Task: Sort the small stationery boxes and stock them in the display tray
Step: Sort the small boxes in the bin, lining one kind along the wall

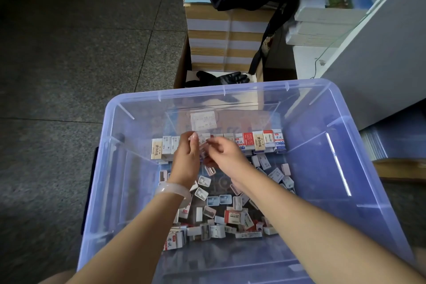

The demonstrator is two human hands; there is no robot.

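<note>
Head view looks down into a clear blue plastic bin (129, 168) on the floor. Both hands meet over the middle of the bin, just in front of a row of small boxes (260, 142) standing upright along the far side of its bottom. The left hand (186, 157), a pale bangle (173, 191) on its wrist, and the right hand (224, 153) together pinch one small box (204, 144); the grip of each is curled round it. Loose boxes (221, 217) lie jumbled across the near half of the bin's bottom. Beyond the far edge, black gloves (221, 77) lie before stacked paper (226, 37).
</note>
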